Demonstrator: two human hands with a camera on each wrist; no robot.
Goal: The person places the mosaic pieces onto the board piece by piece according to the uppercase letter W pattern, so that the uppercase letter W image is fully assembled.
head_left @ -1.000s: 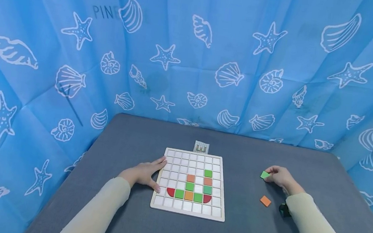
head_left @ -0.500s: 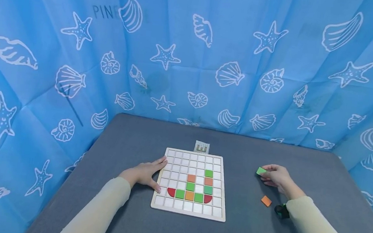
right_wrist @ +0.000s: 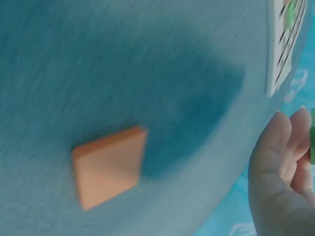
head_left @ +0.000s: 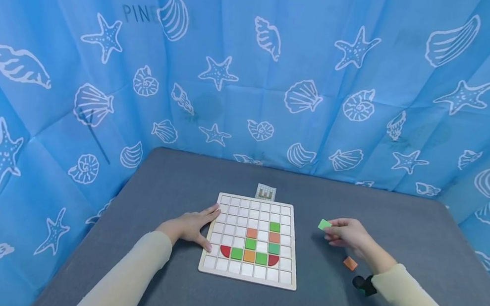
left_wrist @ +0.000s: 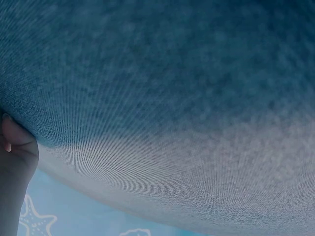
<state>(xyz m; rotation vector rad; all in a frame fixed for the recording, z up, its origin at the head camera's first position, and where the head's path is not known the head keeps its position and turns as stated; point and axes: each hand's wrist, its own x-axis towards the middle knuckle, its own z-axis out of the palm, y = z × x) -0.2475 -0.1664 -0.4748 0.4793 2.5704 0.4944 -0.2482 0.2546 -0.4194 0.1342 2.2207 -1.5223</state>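
A white grid board lies on the table, with red, green and orange tiles set in some of its squares. My left hand rests at the board's left edge, fingers spread, fingertips and thumb touching the rim. To the right of the board, my right hand pinches a green square tile above the table. In the right wrist view the same green tile shows only partly at the frame's edge. Below the right hand an orange tile lies on the table, seen close in the right wrist view.
A small printed card with a grid pattern lies behind the board. The dark wrist camera hangs under the right sleeve, with a bit of green beside it. A blue curtain with white shells closes off the table's back and sides.
My right hand has moved left toward the board with the green tile, now lifted off the table. The left hand stays on the board's edge.
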